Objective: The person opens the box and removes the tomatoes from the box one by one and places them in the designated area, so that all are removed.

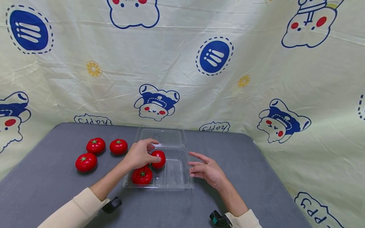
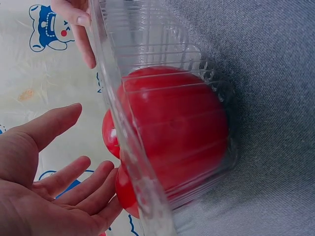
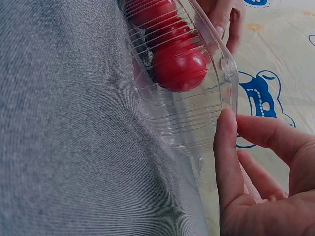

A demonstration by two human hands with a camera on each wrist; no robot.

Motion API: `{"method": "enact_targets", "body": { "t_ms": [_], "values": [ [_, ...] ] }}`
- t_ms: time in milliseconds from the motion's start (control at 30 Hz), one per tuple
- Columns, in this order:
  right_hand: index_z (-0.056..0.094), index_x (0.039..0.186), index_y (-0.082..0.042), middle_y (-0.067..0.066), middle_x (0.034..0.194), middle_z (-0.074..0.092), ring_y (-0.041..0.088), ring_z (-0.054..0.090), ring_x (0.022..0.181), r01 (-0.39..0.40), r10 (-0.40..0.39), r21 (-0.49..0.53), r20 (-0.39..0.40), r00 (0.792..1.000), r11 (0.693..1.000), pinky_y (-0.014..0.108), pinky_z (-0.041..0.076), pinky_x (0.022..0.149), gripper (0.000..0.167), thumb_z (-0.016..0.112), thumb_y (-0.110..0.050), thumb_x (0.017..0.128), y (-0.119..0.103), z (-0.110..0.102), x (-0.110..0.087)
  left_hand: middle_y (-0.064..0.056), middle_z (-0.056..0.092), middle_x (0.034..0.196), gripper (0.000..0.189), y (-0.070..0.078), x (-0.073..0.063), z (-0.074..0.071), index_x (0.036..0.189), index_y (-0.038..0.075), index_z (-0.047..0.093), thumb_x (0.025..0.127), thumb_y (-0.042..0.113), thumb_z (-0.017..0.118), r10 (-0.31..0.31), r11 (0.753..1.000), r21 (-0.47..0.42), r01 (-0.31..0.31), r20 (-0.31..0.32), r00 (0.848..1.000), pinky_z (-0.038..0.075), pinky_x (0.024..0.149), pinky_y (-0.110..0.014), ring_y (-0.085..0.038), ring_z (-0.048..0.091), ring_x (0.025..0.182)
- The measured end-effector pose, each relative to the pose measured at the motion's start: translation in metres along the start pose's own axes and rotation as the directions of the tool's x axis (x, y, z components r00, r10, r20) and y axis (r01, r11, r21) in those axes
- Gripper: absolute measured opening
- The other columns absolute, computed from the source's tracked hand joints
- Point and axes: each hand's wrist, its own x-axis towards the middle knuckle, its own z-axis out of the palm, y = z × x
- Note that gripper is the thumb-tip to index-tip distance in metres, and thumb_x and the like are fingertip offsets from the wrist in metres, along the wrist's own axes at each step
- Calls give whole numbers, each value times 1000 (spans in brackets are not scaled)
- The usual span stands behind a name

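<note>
A clear plastic container point(image 1: 178, 186) with a hinged lid point(image 1: 168, 136) laid back stands on the table. Inside its left half are red tomatoes: one at the front left point(image 1: 142, 176), one point(image 1: 160, 163) near the middle, and another mostly hidden by the hand. My left hand point(image 1: 139, 154) hovers over them from the left, its thumb passing in front of the middle tomato. In the left wrist view, that hand's fingers point(image 2: 74, 182) are spread and relaxed. My right hand point(image 1: 209, 171) pinches the container's right rim, seen in the right wrist view point(image 3: 230, 93).
To the left of the container, three more tomatoes point(image 1: 95, 145) sit on the grey table point(image 1: 51, 177). A pale cloth point(image 1: 182, 63) with cartoon prints hangs behind the table. Dark wrist cameras point(image 1: 112, 205) are worn on both wrists.
</note>
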Motion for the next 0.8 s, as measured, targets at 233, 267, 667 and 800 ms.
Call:
{"method": "enact_targets", "body": {
  "t_ms": [233,267,667,800],
  "values": [
    [46,150,-2,29,135,58,15,71,82,5,-6,-7,-1,1000,1000,30,62,76,68,68,7,86,0,-1,0,-16,68,128,58,1,1,0,135,13,62,82,19,84,-12,1000,-9,12,5,1000,61,84,-42,-32,62,117],
    [46,150,-2,27,131,61,15,71,81,7,-7,-3,-3,1000,1000,30,62,76,68,69,6,86,0,-1,0,-16,68,128,58,1,1,0,135,13,62,82,19,84,-14,1000,-8,14,5,1000,61,84,-42,-31,62,116],
    [45,150,-2,17,113,71,16,72,80,30,-29,7,-14,999,1000,31,62,73,69,72,5,87,2,0,2,-15,67,128,61,3,2,2,135,11,62,79,17,86,-30,1000,1,30,16,999,61,82,-41,-31,61,116],
    [42,153,-4,20,117,69,15,72,81,24,-24,13,-8,1000,1000,31,62,73,73,71,6,87,1,0,0,-15,66,129,64,2,2,5,136,11,62,77,16,87,-32,999,26,31,21,999,61,82,-42,-32,60,118]
  ]
}}
